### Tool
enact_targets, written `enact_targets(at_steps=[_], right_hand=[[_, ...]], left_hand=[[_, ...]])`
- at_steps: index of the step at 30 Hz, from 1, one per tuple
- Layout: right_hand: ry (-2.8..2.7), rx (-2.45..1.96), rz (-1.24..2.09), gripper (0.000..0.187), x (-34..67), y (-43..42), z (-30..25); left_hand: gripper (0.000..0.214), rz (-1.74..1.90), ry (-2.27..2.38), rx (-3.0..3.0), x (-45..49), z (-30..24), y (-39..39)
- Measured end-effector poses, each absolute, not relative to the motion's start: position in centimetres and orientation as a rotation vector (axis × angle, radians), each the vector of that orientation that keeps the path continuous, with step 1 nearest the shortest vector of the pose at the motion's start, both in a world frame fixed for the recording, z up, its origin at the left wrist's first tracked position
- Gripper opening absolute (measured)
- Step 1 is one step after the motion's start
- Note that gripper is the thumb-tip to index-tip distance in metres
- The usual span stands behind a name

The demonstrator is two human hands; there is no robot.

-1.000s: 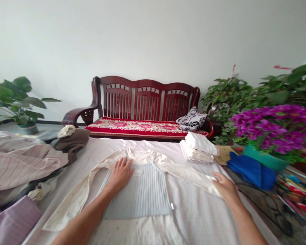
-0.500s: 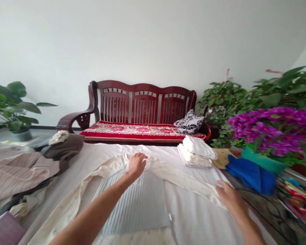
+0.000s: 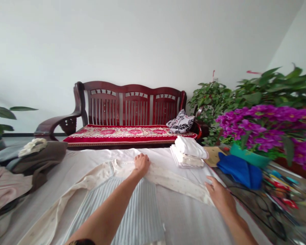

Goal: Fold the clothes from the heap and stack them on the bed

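A long-sleeved shirt (image 3: pixel 140 207) with a pale blue ribbed body and cream sleeves lies spread on the white sheet, its collar pointing away from me. Fingers bent, my left hand (image 3: pixel 142 164) grips the fabric beside the collar, at the right shoulder. My right hand (image 3: pixel 221 196) is at the cuff end of the right sleeve (image 3: pixel 180 183), which runs straight between both hands. Its thumb and index finger show; the other fingertips are hidden. The left sleeve (image 3: pixel 54 212) lies loosely bent toward me.
Folded white clothes (image 3: pixel 190 151) are stacked at the far right of the sheet (image 3: pixel 188 221). Crumpled clothes (image 3: pixel 40 163) heap on the left. Beyond stands a wooden sofa (image 3: pixel 127 105). On the right are a blue cloth (image 3: pixel 239 170), purple flowers (image 3: pixel 265 127), cables and small items.
The view has turned slightly right, so the sofa and clothes sit further left. My left hand has shifted from the collar's middle toward the right shoulder. My right hand stays at the cuff.
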State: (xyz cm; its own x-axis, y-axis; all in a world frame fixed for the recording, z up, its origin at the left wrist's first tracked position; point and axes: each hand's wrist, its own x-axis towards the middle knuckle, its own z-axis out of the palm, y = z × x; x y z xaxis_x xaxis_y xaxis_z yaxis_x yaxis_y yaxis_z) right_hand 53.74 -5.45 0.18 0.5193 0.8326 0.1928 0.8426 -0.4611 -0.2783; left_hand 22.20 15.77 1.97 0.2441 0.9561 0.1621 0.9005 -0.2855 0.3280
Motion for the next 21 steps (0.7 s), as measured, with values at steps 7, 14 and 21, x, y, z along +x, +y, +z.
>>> enact_targets(at_steps=[7, 14, 21], right_hand=[[-1.365, -2.505, -0.166, 0.042, 54.3, -5.6, 0.1], [-1.520, -2.467, -0.595, 0.039, 52.8, -6.2, 1.4], [-2.027, -1.852, -0.279, 0.050, 40.4, -0.7, 1.3]], left_hand=[[0.035, 0.540, 1.803, 2.367, 21.7, 1.9, 15.8], [0.030, 0.524, 1.369, 2.565, 21.9, 2.0, 11.8], [0.045, 0.458, 1.171, 2.717, 21.8, -0.2, 9.0]])
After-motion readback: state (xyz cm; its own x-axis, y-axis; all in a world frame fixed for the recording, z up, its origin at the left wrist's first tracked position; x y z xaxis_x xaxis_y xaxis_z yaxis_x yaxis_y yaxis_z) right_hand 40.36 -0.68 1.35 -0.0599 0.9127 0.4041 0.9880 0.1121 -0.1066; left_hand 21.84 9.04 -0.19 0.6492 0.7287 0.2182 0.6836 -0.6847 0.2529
